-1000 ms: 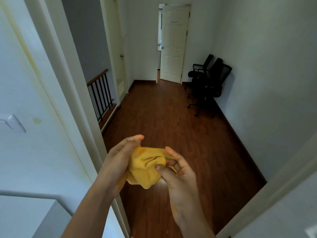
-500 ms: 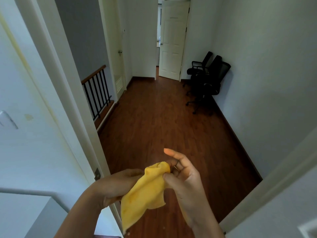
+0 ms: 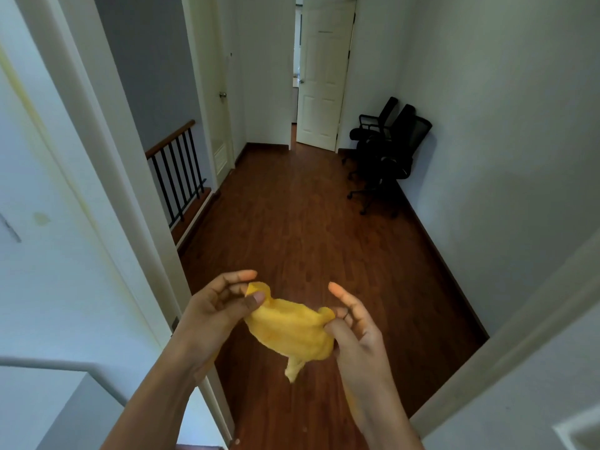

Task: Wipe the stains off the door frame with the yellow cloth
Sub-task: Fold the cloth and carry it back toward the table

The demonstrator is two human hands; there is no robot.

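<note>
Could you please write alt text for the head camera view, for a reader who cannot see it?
Two hands, left hand and right hand, each pinch an end of a yellow cloth held in a doorway. The white door frame with yellowish stains runs along the left. Beyond lie a wooden floor, black office chairs and a white door.

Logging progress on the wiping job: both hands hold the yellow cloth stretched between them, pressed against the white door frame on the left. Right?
Not quite. The head view shows the left hand and right hand pinching the yellow cloth in mid-air, clear of the white door frame.
</note>
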